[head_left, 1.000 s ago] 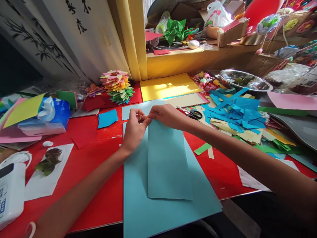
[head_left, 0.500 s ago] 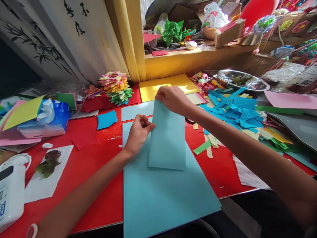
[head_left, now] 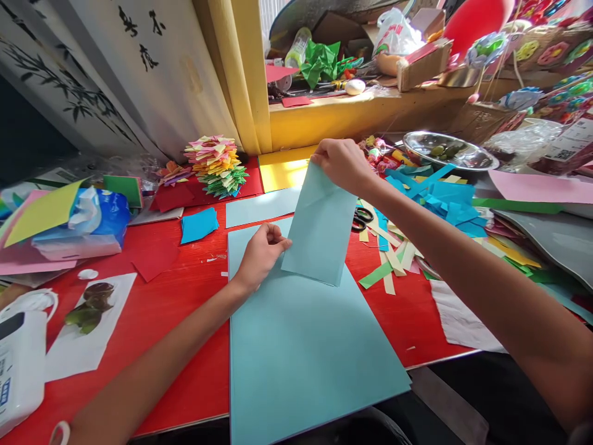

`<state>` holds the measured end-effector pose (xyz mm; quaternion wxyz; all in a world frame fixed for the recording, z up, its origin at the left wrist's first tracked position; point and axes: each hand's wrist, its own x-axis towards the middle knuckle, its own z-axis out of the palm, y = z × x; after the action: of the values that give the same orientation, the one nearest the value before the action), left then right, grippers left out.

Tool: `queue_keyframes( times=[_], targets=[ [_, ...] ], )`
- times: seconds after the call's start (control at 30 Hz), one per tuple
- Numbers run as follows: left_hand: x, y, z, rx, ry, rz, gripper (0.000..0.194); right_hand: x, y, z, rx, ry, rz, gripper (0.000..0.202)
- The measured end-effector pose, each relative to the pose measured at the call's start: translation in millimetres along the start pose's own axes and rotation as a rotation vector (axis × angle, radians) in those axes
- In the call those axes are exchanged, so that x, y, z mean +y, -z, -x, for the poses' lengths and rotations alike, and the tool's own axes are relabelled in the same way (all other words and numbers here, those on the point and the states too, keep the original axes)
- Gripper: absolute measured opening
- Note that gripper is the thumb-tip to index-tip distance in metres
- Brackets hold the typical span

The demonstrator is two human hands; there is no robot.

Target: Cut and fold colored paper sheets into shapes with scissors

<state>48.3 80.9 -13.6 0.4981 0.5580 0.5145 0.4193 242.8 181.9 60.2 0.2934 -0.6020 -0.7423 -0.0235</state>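
Observation:
A small light blue paper piece [head_left: 322,228] is held upright and tilted above a stack of large light blue sheets [head_left: 315,346]. My right hand [head_left: 340,162] pinches its top edge. At its lower left edge, my left hand [head_left: 265,252] pinches the paper between thumb and fingers. Behind the stack lies a pale blue strip [head_left: 259,207]. Black-handled scissors [head_left: 362,217] show just right of the held paper, their blades hidden.
Paper scraps [head_left: 393,259] and blue strips [head_left: 449,201] pile up at right, before a metal bowl [head_left: 450,151]. A folded-paper stack [head_left: 217,167] stands at back left, near blue squares [head_left: 199,225]. A tissue pack [head_left: 88,216] sits far left.
My right hand has moved right, tilting the small paper and lifting its lower edge. The scissors' handles are now more visible. My left hand has shifted slightly down.

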Motion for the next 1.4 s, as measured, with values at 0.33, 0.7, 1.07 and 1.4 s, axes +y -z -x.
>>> queue_keyframes(
  times=[0.33,0.7,1.07,1.4],
  targets=[
    [-9,0.7,4,0.001,-0.040,-0.054,0.021,26,26,-16,0.144,-0.121,0.059,0.016],
    [2,-1.9,10,-0.113,-0.055,0.245,0.042,-41,74,122,0.358,0.757,0.250,0.023],
    [-8,-3.8,3,-0.145,-0.052,0.071,0.051,-29,37,144,-0.206,0.211,-0.098,0.027],
    [-10,-6.6,7,-0.191,-0.092,-0.267,0.047,42,-3,105,-0.432,-0.358,-0.373,0.032]
  ],
)
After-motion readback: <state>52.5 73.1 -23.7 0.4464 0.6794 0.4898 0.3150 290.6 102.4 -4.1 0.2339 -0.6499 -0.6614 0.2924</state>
